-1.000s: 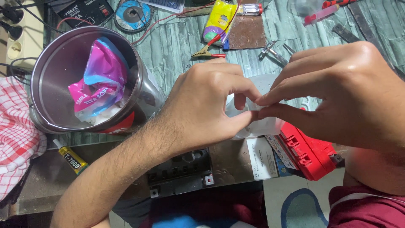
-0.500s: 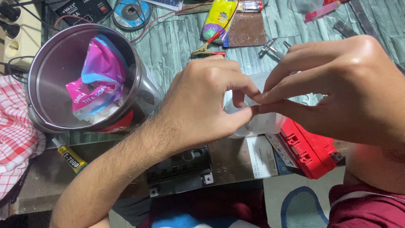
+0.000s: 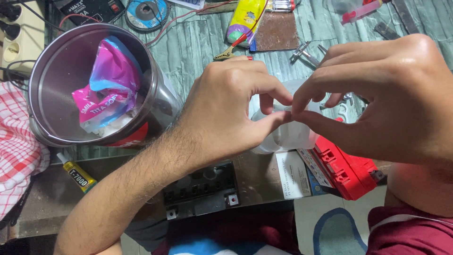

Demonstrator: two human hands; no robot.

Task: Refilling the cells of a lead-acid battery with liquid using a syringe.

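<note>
My left hand [image 3: 226,113] and my right hand [image 3: 387,99] meet fingertip to fingertip in the middle of the view. Thumbs and forefingers of both pinch a small pale piece [image 3: 289,110], too small to make out. Right under the fingertips stands a translucent white plastic container [image 3: 292,136], mostly hidden by the hands. It rests on the workbench beside a red plastic block [image 3: 347,170].
A steel pot [image 3: 56,85] at the left holds a pink and blue plastic bag [image 3: 106,89]. A black battery case [image 3: 200,189] sits at the front edge, near a yellow glue tube [image 3: 78,174]. A red checked cloth [image 3: 16,156] lies far left. Metal parts [image 3: 304,52], a rusty plate [image 3: 278,30] and a grinding disc [image 3: 147,12] lie behind.
Both hands stay pinched together over the container; the fingertips have shifted only slightly.
</note>
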